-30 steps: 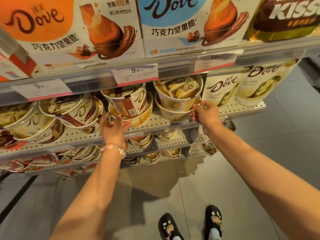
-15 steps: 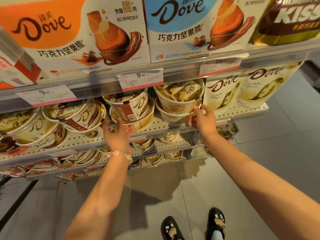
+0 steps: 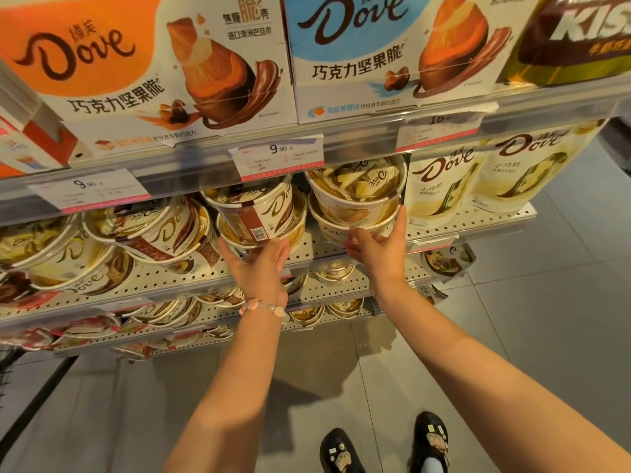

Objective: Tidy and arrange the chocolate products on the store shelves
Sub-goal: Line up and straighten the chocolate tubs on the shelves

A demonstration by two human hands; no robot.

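Observation:
Round Dove chocolate tubs stand stacked on a perforated metal shelf (image 3: 478, 227). My left hand (image 3: 257, 268), with a bead bracelet at the wrist, cups the underside of the middle stack, whose top tub (image 3: 259, 213) shows a barcode and tilts forward. My right hand (image 3: 379, 250) grips the lower tub (image 3: 345, 227) of the neighbouring stack, one finger stretched up its right side. The upper tub (image 3: 358, 182) of that stack has a clear lid over wrapped chocolates. More tubs (image 3: 146, 230) lie tipped over to the left.
Cream Dove pouches (image 3: 447, 186) stand right of the tubs. Large Dove boxes (image 3: 164, 70) and a Kisses bag (image 3: 580, 32) fill the shelf above, with price tags (image 3: 280, 158) on its rail. Lower shelves (image 3: 239, 332) hold more tubs. My shoes (image 3: 386, 445) stand on grey floor tiles.
Both hands have moved in closer to the two stacks: the left has slid under the middle stack, and the right has shifted left around the lower tub. The view has moved closer.

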